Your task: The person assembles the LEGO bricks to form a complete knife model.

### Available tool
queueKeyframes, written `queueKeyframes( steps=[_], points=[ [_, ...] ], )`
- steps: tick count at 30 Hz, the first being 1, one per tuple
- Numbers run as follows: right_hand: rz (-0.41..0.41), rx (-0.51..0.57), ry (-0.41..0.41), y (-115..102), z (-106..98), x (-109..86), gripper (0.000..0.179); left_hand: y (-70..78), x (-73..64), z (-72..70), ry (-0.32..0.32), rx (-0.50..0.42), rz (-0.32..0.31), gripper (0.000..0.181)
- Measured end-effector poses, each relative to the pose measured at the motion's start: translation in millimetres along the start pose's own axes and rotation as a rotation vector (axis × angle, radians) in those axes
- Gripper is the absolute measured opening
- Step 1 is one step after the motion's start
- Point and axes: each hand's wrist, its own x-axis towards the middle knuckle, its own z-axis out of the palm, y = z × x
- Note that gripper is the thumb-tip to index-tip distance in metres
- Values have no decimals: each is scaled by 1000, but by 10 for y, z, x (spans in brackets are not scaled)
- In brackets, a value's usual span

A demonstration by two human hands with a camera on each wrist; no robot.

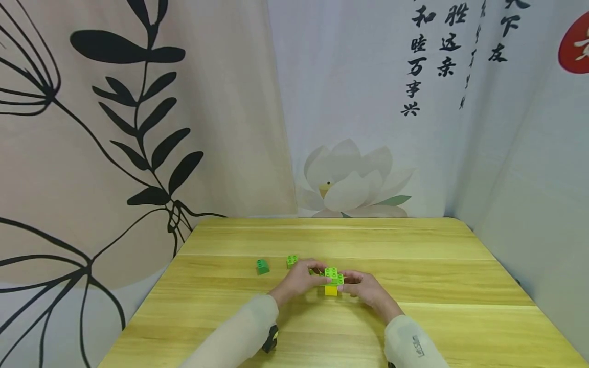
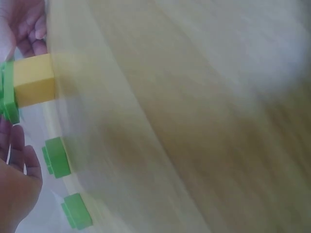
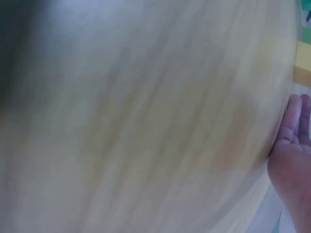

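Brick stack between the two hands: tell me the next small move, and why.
Probably press down the top green brick with the left hand while the right hand steadies the yellow brick at the bottom. Both hands are at the stack, the green brick sits uppermost, and whether it is fully seated cannot be told.

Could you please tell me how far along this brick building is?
Green bricks already sit above the yellow block. The left hand and right hand hold this stack from either side. A darker green brick and a lighter green brick lie loose on the table, so those probably remain to be added.
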Motion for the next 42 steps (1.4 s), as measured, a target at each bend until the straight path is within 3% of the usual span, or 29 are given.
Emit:
queueKeyframes(
  steps=[15, 22, 28, 42],
  points=[
    [-3, -8, 6, -12, 13, -3, 53, -53, -23, 68, -3, -85, -31, 29],
    [-6, -12, 6, -33, 28, -11, 51, -32, -27, 53, 1, -70, -40, 28],
    [1, -15, 5, -34, 30, -9, 52, -12, -38, 36, -12, -23, -21, 30],
    [6, -18, 11, 5, 5, 16, 53, -86, -42, 77, -14, -77, 7, 34]
  ],
)
